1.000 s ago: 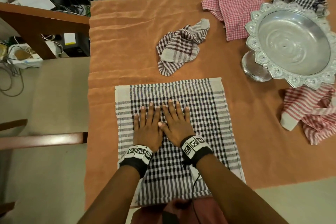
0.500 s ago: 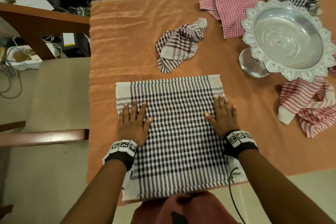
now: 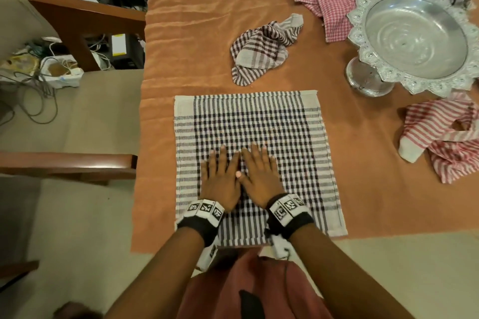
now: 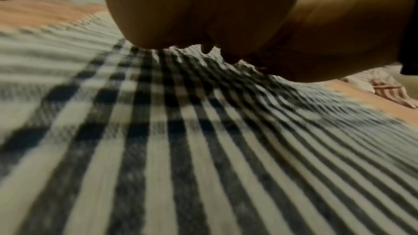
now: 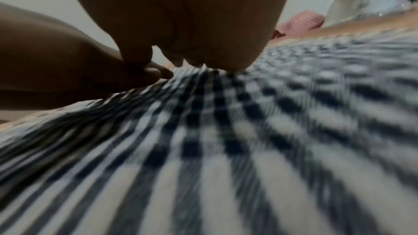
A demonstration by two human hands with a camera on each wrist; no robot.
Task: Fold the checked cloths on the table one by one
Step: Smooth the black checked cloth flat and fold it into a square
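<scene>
Both palms flat mid-cloth [image 3: 248, 137], left hand [image 3: 220, 181] and right hand [image 3: 259, 176] fingers spread, pinching nothing; smooth outward to the edges, probably before folding.

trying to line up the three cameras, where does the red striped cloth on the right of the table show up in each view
Head: the red striped cloth lies crumpled at the right edge, below the silver pedestal bowl.
Left wrist: a blurred strip of it shows at the right edge, beyond the right hand.
Right wrist: not in it.
Shared landmark: the black checked cloth spread flat under both hands, filling the lower part of both wrist views.
</scene>
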